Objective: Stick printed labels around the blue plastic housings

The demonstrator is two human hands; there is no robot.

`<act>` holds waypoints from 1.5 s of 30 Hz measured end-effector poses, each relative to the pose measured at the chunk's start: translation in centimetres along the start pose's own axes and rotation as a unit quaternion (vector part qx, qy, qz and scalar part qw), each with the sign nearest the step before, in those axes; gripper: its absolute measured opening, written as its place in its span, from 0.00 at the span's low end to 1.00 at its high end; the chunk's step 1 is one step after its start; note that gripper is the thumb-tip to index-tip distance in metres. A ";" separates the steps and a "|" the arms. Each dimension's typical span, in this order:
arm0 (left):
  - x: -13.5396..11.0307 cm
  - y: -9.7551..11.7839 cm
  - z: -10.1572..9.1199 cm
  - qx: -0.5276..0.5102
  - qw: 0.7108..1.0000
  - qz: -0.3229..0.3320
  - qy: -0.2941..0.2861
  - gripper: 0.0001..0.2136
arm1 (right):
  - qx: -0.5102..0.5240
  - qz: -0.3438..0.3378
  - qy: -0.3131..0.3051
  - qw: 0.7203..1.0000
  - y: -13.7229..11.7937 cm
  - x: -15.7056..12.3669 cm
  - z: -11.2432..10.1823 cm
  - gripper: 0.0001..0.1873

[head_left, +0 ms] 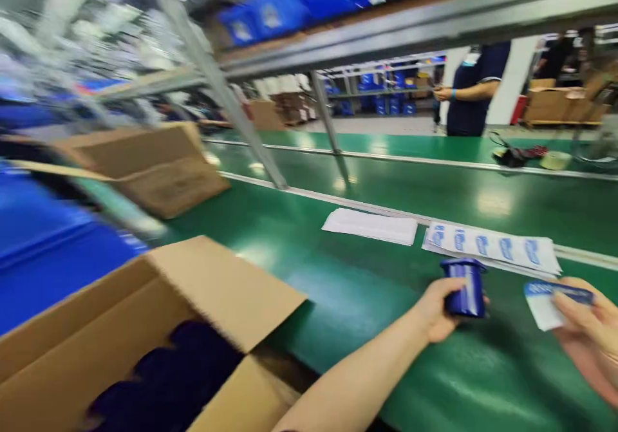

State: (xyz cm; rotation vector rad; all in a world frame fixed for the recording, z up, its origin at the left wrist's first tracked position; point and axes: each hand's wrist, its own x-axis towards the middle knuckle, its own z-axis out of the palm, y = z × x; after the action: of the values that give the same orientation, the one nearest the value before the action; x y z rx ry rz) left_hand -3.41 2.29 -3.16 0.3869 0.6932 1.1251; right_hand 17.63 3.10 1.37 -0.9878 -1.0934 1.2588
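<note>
My left hand (441,309) is wrapped round a small dark blue cup (466,287) standing upside down on the green table (347,284). At the right edge, my right hand (586,326) pinches a white and blue label (548,300) between thumb and fingers. Just beyond the cup lies a sheet of blue labels (492,246). A white sheet (371,226) lies to its left.
An open cardboard box (159,329) at the lower left holds several dark blue cups (174,374). Another cardboard box (145,165) lies behind it beside a blue bin (43,252). A person in dark blue (476,91) stands across the table. A metal shelf frame (226,97) with blue bins rises overhead.
</note>
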 end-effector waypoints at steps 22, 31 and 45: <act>-1.9 1.3 1.6 0.123 0.992 0.010 0.034 0.23 | 0.147 0.182 -0.063 0.970 0.9 -2.6 2.7 0.17; -2.2 1.0 1.8 0.155 0.987 0.027 0.046 0.23 | 0.095 0.193 -0.059 0.975 1.2 -3.1 3.0 0.22; -2.5 0.4 1.7 0.179 0.984 0.013 0.020 0.33 | 0.105 0.217 -0.047 0.969 2.0 -3.0 3.2 0.22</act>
State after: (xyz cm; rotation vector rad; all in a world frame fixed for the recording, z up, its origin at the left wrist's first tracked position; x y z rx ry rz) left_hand -3.15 0.27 -0.87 0.6811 0.9320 1.0350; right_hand 14.12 0.19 -0.11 -1.0445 -0.8145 1.7529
